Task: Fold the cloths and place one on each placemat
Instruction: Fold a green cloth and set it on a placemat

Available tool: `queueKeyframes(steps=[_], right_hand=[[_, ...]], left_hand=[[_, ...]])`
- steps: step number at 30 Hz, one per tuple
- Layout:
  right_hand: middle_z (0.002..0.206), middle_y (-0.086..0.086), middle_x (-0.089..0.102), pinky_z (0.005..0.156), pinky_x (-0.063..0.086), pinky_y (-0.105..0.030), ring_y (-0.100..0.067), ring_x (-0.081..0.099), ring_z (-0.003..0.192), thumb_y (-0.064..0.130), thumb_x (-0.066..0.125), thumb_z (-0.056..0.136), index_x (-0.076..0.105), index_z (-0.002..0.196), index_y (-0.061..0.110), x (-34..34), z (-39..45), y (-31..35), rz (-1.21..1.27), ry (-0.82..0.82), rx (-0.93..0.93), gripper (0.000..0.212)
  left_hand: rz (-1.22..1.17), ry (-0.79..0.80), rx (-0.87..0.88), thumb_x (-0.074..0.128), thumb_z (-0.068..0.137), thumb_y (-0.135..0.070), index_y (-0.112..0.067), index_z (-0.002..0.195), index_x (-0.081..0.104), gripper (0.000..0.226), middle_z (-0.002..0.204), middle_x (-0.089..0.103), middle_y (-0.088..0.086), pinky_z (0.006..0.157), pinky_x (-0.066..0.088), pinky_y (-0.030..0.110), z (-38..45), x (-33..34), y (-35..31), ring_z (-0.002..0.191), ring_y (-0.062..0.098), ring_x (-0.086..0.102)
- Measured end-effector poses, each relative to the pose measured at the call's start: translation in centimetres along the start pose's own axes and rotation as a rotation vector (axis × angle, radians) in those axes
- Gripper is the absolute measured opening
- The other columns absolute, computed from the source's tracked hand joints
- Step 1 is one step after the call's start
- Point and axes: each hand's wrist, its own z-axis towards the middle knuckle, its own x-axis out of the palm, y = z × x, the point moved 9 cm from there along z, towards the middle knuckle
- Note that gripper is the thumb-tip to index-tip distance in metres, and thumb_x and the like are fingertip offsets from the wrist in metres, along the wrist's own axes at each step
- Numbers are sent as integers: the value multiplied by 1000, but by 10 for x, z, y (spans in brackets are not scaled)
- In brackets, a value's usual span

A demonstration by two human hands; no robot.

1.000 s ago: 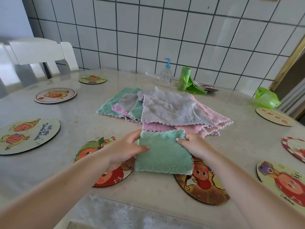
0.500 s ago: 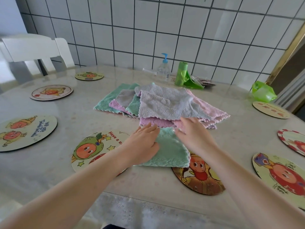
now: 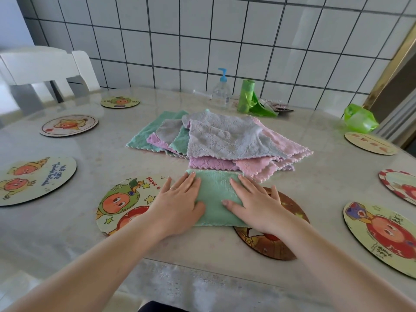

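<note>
The folded green cloth [image 3: 215, 200] lies on the counter [image 3: 315, 199] bridging two placemats [image 3: 121, 203], both the left hand [image 3: 180, 203] and right hand [image 3: 252, 203] flat and open on it, gripping nothing, so lifting it carelessly would probably spring the fold apart.

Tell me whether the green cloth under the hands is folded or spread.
Folded. The green cloth is a compact rectangle with a doubled near edge, pressed flat by the left hand and right hand.
</note>
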Motion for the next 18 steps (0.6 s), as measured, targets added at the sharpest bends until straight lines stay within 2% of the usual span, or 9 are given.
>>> queueKeyframes(steps=[4, 8, 10, 12, 15, 18], right_hand=[[157, 12, -4, 114, -1, -56, -11, -2, 145, 69, 18, 86, 0, 148, 36, -6, -6, -19, 59, -42, 37, 72], [152, 11, 28, 115, 15, -50, -13, 26, 139, 63, 35, 88, 22, 144, 37, -23, -20, -35, 191, -235, 14, 63], [148, 9, 36, 114, 21, -45, -13, 33, 136, 59, 40, 89, 30, 141, 37, -27, -27, -32, 237, -276, -24, 57], [148, 7, 37, 113, 23, -42, -13, 34, 136, 55, 42, 90, 32, 141, 34, -28, -29, -24, 249, -279, -49, 57], [151, 8, 31, 115, 20, -42, -12, 26, 140, 54, 42, 90, 31, 143, 31, -25, -27, -11, 254, -236, -69, 58], [153, 9, 26, 117, 16, -44, -11, 19, 142, 51, 44, 91, 28, 144, 32, -23, -24, -4, 268, -211, -78, 58]], left_hand=[[-52, -8, -17, 15, 97, -39, -19, 148, -11, 61, 157, -10, -1, 118, -8, 41, -10, -3, 13, 143, 12, -12], [-170, -121, -80, 20, 98, -39, -24, 148, -10, 60, 157, 11, -4, 118, -6, 41, -22, -16, 41, 145, 12, 1], [-230, -139, -63, 24, 99, -35, -26, 149, -3, 58, 154, 22, -6, 117, -5, 45, -25, -19, 45, 144, 12, 11], [-255, -159, -20, 26, 99, -33, -30, 149, 8, 53, 151, 30, -8, 117, -4, 48, -25, -20, 40, 142, 13, 19], [-223, -158, 17, 25, 99, -30, -33, 144, 27, 44, 147, 34, -9, 116, -1, 51, -22, -19, 31, 141, 13, 20], [-258, -149, 6, 27, 100, -27, -30, 142, 34, 43, 145, 36, -9, 116, 1, 51, -18, -18, 28, 139, 12, 23]])
